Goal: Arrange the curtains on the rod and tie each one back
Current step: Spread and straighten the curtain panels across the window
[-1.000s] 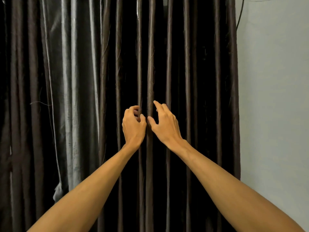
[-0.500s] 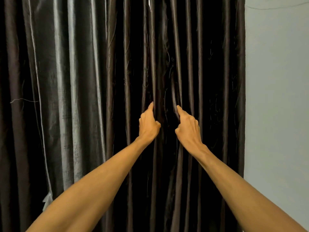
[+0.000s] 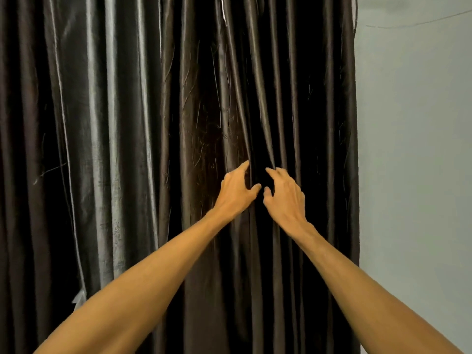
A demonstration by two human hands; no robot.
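Note:
A dark brown curtain [image 3: 281, 98] hangs in long vertical pleats across the middle and right, ending at the wall. A shinier grey-brown curtain panel [image 3: 107, 123] hangs to its left. My left hand [image 3: 235, 195] and my right hand [image 3: 287, 198] are side by side at mid height on the dark curtain. Each pinches a pleat between thumb and fingers, with a deep dark fold between them. The rod is above the view. No tie-back is visible.
A pale grey wall [image 3: 413, 162] starts right of the curtain's edge, with a thin wire [image 3: 408, 23] running across its top. A small white tag [image 3: 79, 298] shows at the lower edge of the shiny panel.
My hands spread apart half a second ago and have now come back close together on the pleats. The view has shifted slightly right, and the cloth around my hands is bunched.

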